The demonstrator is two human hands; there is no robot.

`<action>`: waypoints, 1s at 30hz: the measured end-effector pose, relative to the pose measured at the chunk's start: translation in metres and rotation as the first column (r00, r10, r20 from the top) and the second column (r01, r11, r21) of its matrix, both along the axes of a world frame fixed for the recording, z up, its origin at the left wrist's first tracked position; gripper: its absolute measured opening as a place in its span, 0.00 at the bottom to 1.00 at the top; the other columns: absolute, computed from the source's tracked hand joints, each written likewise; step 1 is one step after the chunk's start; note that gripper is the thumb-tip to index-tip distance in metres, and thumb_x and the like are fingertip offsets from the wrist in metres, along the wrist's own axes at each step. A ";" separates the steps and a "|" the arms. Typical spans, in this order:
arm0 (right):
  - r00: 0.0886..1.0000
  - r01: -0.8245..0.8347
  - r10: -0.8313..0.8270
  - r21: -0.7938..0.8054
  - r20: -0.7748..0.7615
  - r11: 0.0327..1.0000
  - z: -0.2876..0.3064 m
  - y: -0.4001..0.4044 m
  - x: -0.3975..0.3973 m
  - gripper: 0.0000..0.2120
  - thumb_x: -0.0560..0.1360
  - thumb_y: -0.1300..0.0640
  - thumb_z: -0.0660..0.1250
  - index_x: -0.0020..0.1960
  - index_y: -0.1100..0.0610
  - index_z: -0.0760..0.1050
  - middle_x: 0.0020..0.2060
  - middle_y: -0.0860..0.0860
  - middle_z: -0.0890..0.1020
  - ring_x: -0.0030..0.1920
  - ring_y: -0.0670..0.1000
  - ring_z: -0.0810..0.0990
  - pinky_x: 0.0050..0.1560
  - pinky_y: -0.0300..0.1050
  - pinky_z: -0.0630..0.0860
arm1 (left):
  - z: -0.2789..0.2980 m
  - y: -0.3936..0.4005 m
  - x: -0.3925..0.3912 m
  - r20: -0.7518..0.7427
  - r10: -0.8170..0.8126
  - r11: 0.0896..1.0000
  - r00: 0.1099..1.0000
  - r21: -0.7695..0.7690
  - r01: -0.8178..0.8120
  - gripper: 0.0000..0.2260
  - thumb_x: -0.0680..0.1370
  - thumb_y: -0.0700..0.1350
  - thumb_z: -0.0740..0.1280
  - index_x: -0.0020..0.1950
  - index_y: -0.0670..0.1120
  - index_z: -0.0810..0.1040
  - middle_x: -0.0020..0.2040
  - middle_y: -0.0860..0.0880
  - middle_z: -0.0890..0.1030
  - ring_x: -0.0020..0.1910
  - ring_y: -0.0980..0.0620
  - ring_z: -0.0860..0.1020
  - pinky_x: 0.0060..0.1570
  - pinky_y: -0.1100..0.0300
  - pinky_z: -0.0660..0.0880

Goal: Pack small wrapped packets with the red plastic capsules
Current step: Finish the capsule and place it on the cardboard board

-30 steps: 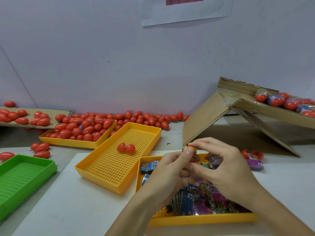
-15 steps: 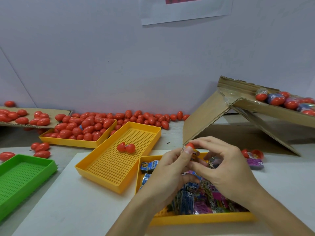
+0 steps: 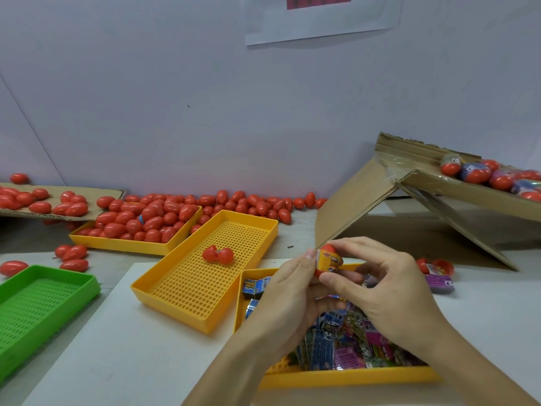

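A red capsule (image 3: 326,260) wrapped in a yellow packet (image 3: 329,262) is held above the far rim of the packet tray (image 3: 348,376), between both hands. It is pinched by the fingertips of the left hand (image 3: 288,297) on its left side, and by the thumb and forefinger of the right hand (image 3: 389,288) from below and above; both grips are narrow and closed on the capsule. The long axis is seen to run steeply, tilted slightly from upright, with one rounded red end pointing up and away from the viewer and the other end hidden behind the right thumb. The packet is laid around the capsule's middle. Compared with the frame one second earlier, the capsule is raised a little, more of its red top is exposed above the packet, and the right forefinger is arched over it. An opened capsule (image 3: 218,254) lies in the perforated yellow tray (image 3: 202,315), unmoved. A further tray of capsules (image 3: 140,221) stands behind it, a green tray (image 3: 44,300) at the left, and a cardboard box (image 3: 439,183) with wrapped capsules at the right.
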State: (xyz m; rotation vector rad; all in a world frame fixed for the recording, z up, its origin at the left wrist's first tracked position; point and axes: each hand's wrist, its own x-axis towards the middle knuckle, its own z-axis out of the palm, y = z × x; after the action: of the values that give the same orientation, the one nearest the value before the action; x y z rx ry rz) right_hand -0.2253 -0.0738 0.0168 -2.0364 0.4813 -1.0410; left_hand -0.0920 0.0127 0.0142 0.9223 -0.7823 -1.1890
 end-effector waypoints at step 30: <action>0.999 0.036 -0.035 -0.030 0.026 0.999 -0.003 0.003 0.004 0.22 0.69 0.42 0.71 0.61 0.50 0.81 0.50 0.40 0.84 0.56 0.43 0.82 0.52 0.39 0.80 | -0.001 -0.001 0.002 -0.039 0.032 0.999 0.999 0.035 -0.031 0.18 0.84 0.48 0.56 0.61 0.37 0.77 0.51 0.35 0.84 0.45 0.47 0.83 0.39 0.58 0.80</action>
State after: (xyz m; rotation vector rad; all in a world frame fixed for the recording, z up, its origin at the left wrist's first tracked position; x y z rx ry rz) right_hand -0.2210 -0.0709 0.0134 -2.0456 0.4926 -1.1002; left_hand -0.0898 0.0114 0.0136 0.9332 -0.7148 -1.1928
